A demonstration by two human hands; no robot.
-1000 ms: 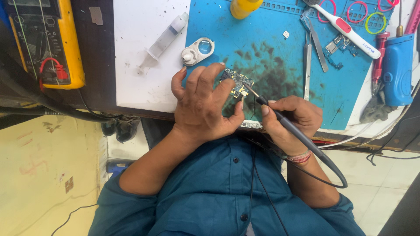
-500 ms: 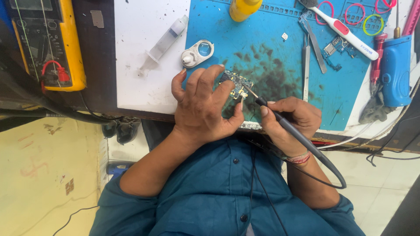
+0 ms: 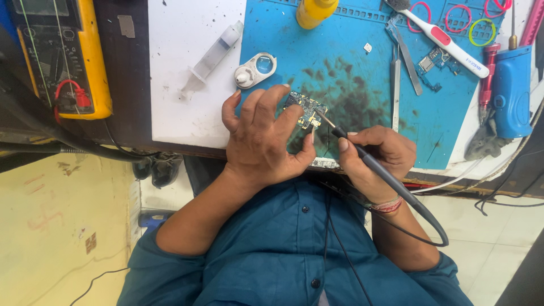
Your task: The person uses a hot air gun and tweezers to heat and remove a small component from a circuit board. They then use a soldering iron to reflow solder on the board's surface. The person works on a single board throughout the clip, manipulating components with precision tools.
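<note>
Two hands work at the near edge of the blue mat (image 3: 283,51), close to the front edge of the worktop. The left hand (image 3: 263,139) is half open, its fingers spread and curved, with the fingertips pressing on a small circuit board (image 3: 306,109). The right hand (image 3: 377,156) is closed around a dark soldering iron (image 3: 362,157), held like a pen, and its tip touches the board. Much of the board is hidden under the left fingers, so its parts are hard to see. Both forearms rise from the blue shirt (image 3: 272,255), elbows bent, wrists near the worktop edge.
</note>
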